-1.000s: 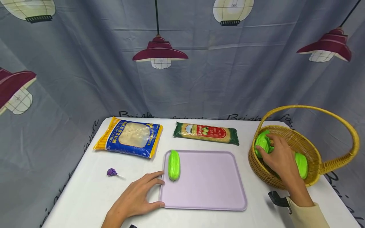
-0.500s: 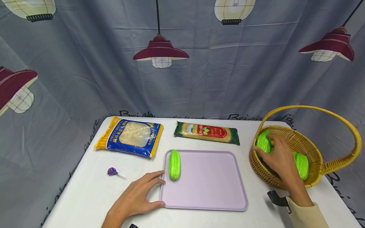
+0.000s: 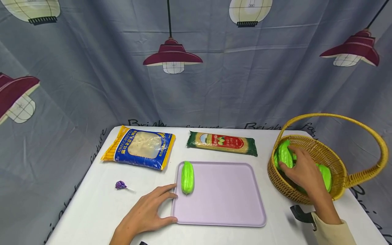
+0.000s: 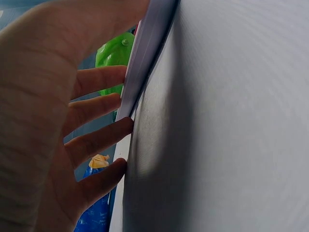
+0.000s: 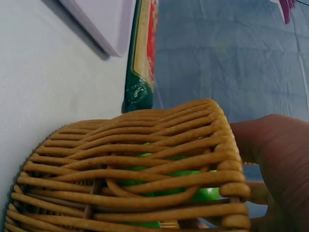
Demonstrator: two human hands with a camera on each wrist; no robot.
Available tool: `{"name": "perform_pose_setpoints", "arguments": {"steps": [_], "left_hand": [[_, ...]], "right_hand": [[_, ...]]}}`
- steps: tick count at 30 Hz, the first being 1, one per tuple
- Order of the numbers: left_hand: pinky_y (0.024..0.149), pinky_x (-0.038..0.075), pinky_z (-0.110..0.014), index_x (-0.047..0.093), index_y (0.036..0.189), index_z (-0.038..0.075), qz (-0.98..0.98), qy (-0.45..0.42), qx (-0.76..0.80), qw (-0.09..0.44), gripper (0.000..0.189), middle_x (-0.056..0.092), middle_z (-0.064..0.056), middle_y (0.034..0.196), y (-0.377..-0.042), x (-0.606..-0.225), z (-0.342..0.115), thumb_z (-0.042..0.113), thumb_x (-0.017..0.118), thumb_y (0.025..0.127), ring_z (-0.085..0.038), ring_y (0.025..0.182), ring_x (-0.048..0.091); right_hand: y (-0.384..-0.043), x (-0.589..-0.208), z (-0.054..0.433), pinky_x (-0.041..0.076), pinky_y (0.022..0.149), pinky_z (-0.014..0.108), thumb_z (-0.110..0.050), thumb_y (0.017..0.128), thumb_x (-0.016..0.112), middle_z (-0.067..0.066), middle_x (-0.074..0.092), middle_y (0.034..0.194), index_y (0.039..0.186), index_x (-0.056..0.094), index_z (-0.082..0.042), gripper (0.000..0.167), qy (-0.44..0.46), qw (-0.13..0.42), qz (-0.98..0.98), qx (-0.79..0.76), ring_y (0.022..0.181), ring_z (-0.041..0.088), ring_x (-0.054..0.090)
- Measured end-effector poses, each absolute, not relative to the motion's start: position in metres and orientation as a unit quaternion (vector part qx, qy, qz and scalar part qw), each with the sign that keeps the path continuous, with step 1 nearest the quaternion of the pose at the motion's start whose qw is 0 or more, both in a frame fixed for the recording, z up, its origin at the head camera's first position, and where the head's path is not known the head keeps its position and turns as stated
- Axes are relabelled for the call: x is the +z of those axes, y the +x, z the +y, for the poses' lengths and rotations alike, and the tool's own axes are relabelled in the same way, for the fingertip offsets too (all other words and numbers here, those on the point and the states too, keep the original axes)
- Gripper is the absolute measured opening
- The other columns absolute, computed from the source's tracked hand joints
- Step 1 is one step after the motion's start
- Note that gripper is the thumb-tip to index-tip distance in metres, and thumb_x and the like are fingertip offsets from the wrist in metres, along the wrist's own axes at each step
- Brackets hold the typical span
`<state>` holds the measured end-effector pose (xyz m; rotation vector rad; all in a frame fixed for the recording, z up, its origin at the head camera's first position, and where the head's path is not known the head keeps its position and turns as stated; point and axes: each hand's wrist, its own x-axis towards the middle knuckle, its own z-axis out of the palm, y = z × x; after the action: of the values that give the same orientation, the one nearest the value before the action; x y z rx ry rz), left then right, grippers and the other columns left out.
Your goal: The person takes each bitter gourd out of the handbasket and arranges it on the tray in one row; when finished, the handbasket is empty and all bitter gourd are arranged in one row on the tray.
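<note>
A light purple tray (image 3: 220, 194) lies on the table, with a bright green, ridged, elongated fruit (image 3: 187, 177) near its left end. My left hand (image 3: 147, 212) rests beside it, thumb and straight fingers spread against the tray's left edge. In the left wrist view, the fingers (image 4: 99, 137) reach that edge. My right hand (image 3: 306, 172) is inside the wicker basket (image 3: 284, 191), holding another green ridged fruit (image 3: 285, 154) between thumb and fingers. More green fruit (image 3: 326, 177) lies in the basket, partly behind the hand. The basket wall hides much of the grip in the right wrist view.
A blue and yellow bag of orecchiette pasta (image 3: 141, 146) and a green and red pasta packet (image 3: 222, 143) lie behind the tray. A purple-wrapped lollipop (image 3: 120, 184) is at left. The basket's tall handle (image 3: 381, 149) arches over its right side. A grey curtain (image 3: 214, 95) hangs behind.
The right hand and the fruit between its fingers have shifted slightly right in the basket, exposing more green behind it. The left hand and tray stay put.
</note>
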<state>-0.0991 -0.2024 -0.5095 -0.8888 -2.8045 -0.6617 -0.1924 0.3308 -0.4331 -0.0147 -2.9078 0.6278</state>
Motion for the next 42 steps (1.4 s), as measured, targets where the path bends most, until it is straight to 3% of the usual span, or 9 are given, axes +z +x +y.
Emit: {"name": "perform_pose_setpoints", "arguments": {"steps": [6,14,28,39,42], "left_hand": [[0.110,0.055,-0.040,0.072,0.129,0.031,-0.929,-0.290,-0.222,0.054,0.061,0.053,0.008,0.162,-0.099,-0.510,-0.202,0.068,0.084,0.083,-0.017,0.141,0.058],[0.111,0.055,-0.041,0.072,0.130,0.031,-0.931,-0.286,-0.223,0.042,0.061,0.052,0.009,0.163,-0.099,-0.509,-0.202,0.069,0.083,0.083,-0.017,0.143,0.057],[0.111,0.055,-0.041,0.072,0.131,0.032,-0.932,-0.279,-0.228,0.033,0.062,0.051,0.010,0.163,-0.099,-0.506,-0.202,0.071,0.081,0.084,-0.017,0.143,0.056],[0.110,0.055,-0.042,0.072,0.130,0.032,-0.932,-0.280,-0.227,0.036,0.061,0.052,0.009,0.163,-0.099,-0.507,-0.202,0.070,0.082,0.084,-0.017,0.143,0.056],[0.110,0.055,-0.041,0.072,0.130,0.031,-0.931,-0.282,-0.229,0.038,0.061,0.052,0.009,0.163,-0.098,-0.508,-0.202,0.070,0.082,0.083,-0.017,0.143,0.056]], "right_hand": [[-0.191,-0.433,0.329,0.044,0.091,0.081,-0.044,0.096,0.080,0.042,0.045,0.152,0.156,0.042,0.007,0.087,-0.017,0.090,-0.975,0.204,0.127,0.066,0.048],[-0.190,-0.430,0.330,0.048,0.089,0.077,-0.029,0.094,0.081,0.043,0.049,0.148,0.158,0.039,0.006,0.085,-0.032,0.088,-0.975,0.202,0.121,0.066,0.052],[-0.173,-0.415,0.319,0.051,0.085,0.073,-0.033,0.096,0.076,0.041,0.051,0.147,0.163,0.033,0.006,0.088,-0.040,0.117,-0.966,0.226,0.116,0.060,0.058],[-0.157,-0.412,0.296,0.059,0.080,0.067,-0.021,0.093,0.081,0.037,0.056,0.143,0.161,0.038,0.004,0.085,0.010,0.155,-0.953,0.260,0.104,0.053,0.067],[-0.156,-0.411,0.293,0.062,0.076,0.057,-0.020,0.092,0.083,0.036,0.058,0.141,0.160,0.041,0.005,0.084,0.020,0.165,-0.949,0.267,0.100,0.051,0.070]]}}
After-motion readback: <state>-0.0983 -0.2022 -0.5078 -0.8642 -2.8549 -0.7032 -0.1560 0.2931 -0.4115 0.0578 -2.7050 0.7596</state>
